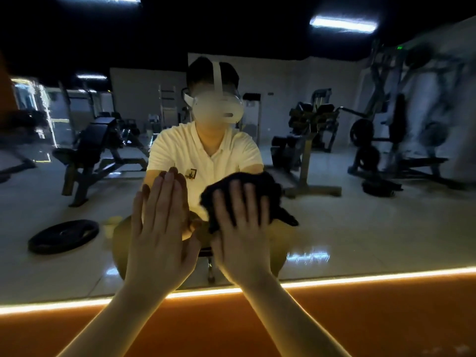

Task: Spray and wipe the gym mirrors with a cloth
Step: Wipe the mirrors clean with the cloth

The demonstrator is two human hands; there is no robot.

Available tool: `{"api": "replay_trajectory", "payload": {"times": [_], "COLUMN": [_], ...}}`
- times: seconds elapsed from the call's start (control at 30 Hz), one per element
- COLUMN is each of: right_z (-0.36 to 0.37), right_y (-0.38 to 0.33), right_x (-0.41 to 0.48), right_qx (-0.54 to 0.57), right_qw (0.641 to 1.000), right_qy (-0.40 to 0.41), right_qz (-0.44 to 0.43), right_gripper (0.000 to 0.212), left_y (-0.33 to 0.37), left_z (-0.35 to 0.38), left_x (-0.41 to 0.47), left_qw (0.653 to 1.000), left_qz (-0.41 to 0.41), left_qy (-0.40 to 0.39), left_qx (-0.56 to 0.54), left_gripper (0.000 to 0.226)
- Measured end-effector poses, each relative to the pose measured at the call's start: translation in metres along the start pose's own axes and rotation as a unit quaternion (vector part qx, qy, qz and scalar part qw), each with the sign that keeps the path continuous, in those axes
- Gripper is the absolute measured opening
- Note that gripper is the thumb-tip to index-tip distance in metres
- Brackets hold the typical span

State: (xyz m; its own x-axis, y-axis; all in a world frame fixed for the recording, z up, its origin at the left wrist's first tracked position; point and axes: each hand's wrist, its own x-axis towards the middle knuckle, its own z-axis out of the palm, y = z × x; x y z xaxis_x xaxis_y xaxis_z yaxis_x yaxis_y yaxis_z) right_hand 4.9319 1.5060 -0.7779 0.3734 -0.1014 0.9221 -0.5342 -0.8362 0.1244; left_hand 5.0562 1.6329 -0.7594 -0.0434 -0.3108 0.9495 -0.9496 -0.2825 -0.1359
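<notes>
A large gym mirror (pixel 360 222) fills the wall ahead and reflects me and the room. My left hand (pixel 157 228) lies flat against the glass, fingers straight and together. My right hand (pixel 240 228) presses a black cloth (pixel 268 191) against the mirror with spread, straight fingers. The cloth bunches out above and to the right of the fingers. No spray bottle is in view.
A glowing light strip (pixel 373 278) runs along the mirror's bottom edge, with an orange wall panel (pixel 386 320) below it. The reflection shows weight benches, a dumbbell rack, machines and a weight plate (pixel 63 235) on the tiled floor behind me.
</notes>
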Motion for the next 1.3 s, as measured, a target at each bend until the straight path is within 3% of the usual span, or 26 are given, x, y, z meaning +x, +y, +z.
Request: {"api": "replay_trajectory", "payload": {"times": [0.07, 0.17, 0.33, 0.47, 0.57, 0.63, 0.8, 0.9, 0.97, 1.07, 1.3], "right_z": [0.003, -0.001, -0.022, -0.034, -0.027, -0.023, -0.015, -0.011, -0.012, -0.021, -0.064], "right_y": [0.003, 0.038, 0.126, 0.155, 0.133, 0.11, 0.041, 0.021, 0.032, 0.069, 0.16], "right_x": [-0.008, -0.012, -0.031, -0.036, -0.029, -0.028, -0.04, -0.057, -0.066, -0.073, -0.076], "right_qx": [-0.014, -0.025, -0.068, -0.05, -0.019, -0.014, -0.009, 0.0, -0.026, -0.038, -0.095], "right_qw": [0.993, 0.989, 0.995, 0.95, 0.927, 0.941, 0.996, 0.988, 0.971, 0.976, 0.992], "right_qy": [-0.027, -0.018, 0.052, 0.103, 0.124, 0.106, 0.003, -0.09, -0.11, -0.1, -0.019], "right_qz": [-0.116, -0.142, 0.059, 0.291, 0.354, 0.322, 0.089, -0.125, -0.211, -0.19, 0.085], "right_gripper": [0.063, 0.06, 0.065, 0.068, 0.066, 0.067, 0.07, 0.063, 0.06, 0.061, 0.056], "left_y": [-0.002, -0.003, 0.005, 0.007, 0.007, 0.005, -0.001, -0.003, -0.002, 0.003, 0.006], "left_z": [0.0, 0.0, 0.008, 0.011, 0.009, 0.007, 0.001, -0.001, 0.0, 0.004, 0.008], "left_x": [-0.012, -0.022, -0.026, -0.029, -0.028, -0.028, -0.031, -0.034, -0.034, -0.033, -0.035], "left_qw": [1.0, 0.999, 0.998, 0.998, 0.997, 0.997, 0.997, 0.997, 0.997, 0.997, 0.997], "left_qz": [0.018, 0.025, 0.043, 0.035, 0.033, 0.035, 0.046, 0.062, 0.057, 0.041, 0.016], "left_qy": [-0.011, -0.024, -0.042, -0.053, -0.065, -0.069, -0.06, -0.054, -0.056, -0.049, -0.066], "left_qx": [-0.002, -0.004, 0.011, 0.013, 0.005, -0.002, -0.009, -0.011, -0.024, -0.032, -0.039], "left_gripper": [0.079, 0.08, 0.084, 0.086, 0.087, 0.086, 0.078, 0.071, 0.07, 0.074, 0.084]}}
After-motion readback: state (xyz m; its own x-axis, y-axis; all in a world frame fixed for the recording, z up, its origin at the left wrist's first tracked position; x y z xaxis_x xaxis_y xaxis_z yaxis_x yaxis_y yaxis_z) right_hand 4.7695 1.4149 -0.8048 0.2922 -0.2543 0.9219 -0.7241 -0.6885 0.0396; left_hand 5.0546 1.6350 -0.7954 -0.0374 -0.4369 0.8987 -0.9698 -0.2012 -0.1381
